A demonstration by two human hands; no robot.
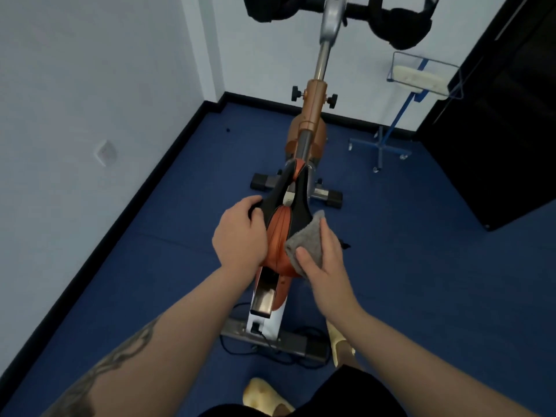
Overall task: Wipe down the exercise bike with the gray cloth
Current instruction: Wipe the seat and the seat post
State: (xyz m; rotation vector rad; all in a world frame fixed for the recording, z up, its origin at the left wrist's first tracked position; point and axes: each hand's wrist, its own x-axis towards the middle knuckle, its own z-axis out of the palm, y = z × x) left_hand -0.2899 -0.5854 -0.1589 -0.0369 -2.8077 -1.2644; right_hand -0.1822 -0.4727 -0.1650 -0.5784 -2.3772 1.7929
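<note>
Hands: 2 | left hand (240,233) gripping saddle (288,203) left edge | right hand (323,260) pinching 1 gray cloth (308,239) against saddle right side | 1 exercise bike (313,115) | 2 black handlebar pads (400,25)

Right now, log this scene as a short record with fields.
left hand: grips the left side of the saddle
right hand: presses the gray cloth against the saddle's right side
bike: stands on blue floor, handlebars at top
behind bike: wheeled stand by the wall
</note>
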